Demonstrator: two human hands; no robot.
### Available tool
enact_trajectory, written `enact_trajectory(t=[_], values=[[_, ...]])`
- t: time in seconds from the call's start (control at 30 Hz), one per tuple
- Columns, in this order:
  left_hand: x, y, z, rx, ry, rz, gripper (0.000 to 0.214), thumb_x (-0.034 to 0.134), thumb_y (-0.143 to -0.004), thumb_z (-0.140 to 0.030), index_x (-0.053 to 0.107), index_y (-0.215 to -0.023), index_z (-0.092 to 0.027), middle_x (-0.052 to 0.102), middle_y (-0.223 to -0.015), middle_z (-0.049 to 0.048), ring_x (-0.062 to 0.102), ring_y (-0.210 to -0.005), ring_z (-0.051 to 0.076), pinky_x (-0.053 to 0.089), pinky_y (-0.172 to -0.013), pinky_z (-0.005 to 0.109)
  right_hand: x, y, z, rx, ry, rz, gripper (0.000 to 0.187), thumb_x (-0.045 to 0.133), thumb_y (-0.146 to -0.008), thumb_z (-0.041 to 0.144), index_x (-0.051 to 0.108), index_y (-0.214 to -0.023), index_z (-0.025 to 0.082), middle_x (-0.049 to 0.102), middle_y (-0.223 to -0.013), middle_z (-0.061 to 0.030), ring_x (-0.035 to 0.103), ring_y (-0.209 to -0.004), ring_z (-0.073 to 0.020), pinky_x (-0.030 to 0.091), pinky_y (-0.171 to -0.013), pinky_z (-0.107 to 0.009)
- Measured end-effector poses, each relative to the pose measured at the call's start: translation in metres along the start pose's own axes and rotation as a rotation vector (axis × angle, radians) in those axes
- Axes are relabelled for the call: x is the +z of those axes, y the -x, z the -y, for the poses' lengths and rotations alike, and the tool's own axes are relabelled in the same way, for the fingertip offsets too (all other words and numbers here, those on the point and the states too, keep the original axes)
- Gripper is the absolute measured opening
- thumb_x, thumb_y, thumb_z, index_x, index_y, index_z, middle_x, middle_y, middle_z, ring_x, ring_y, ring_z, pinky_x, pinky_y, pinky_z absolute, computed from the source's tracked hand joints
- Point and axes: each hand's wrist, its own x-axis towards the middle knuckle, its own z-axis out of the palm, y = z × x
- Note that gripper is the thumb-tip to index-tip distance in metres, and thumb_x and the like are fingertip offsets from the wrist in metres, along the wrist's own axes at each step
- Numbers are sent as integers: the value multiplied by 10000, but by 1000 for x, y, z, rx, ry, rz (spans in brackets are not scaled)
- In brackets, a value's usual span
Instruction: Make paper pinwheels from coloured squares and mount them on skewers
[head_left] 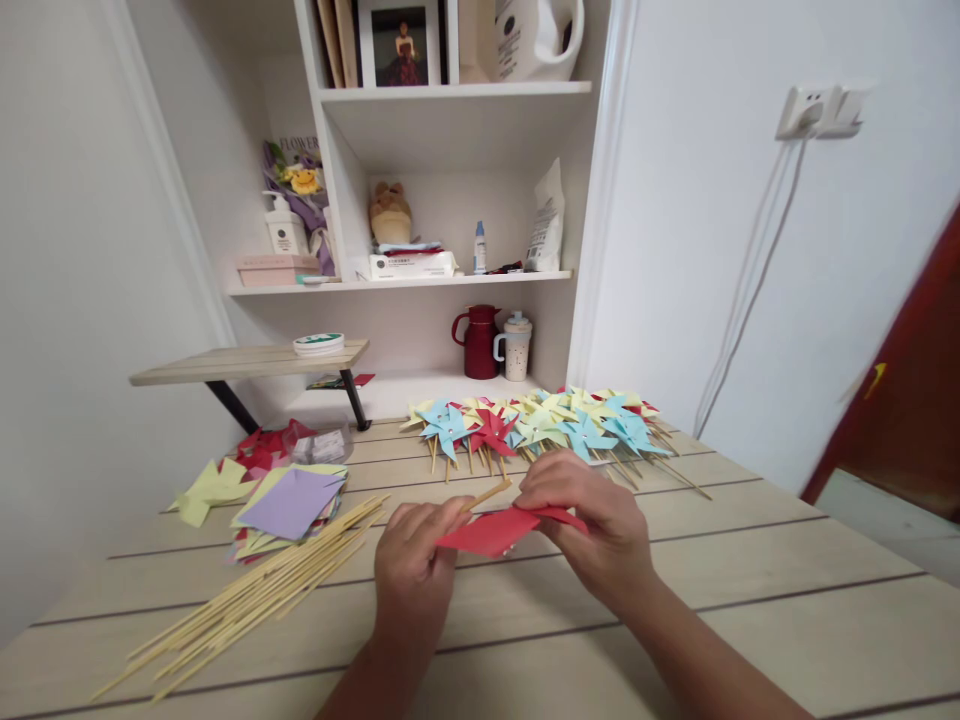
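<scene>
Clamped on red paper, the right hand's grip is tight at one side; the left hand's is closed at the other, with a short length of thin stick showing past its fingers. From where I stand, the paper is held just above the counter. Beyond it lies a heap of pinwheels, then come loose sticks at the left, a paper stack topped in purple and one yellow pinwheel beside that.
</scene>
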Motion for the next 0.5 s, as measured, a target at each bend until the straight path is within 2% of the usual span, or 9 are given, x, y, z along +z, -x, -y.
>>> enact_trajectory(t=[0.3, 0.5], values=[[-2, 2, 0, -20, -92, 21, 199, 562, -900, -129, 725, -974, -217, 758, -789, -6, 666, -675, 155, 469, -678, 320, 1, -1, 3, 16, 21, -3, 108, 673, -872, 163, 736, -926, 232, 715, -766, -47, 654, -747, -210, 525, -702, -398], [-4, 4, 5, 17, -135, -22, 176, 627, -881, -177, 736, -997, -250, 772, -833, -12, 636, -705, 171, 445, -730, 345, 1, 0, 3, 27, 18, -10, 106, 683, -864, 169, 743, -917, 239, 720, -760, -44, 658, -739, -210, 532, -697, -392]])
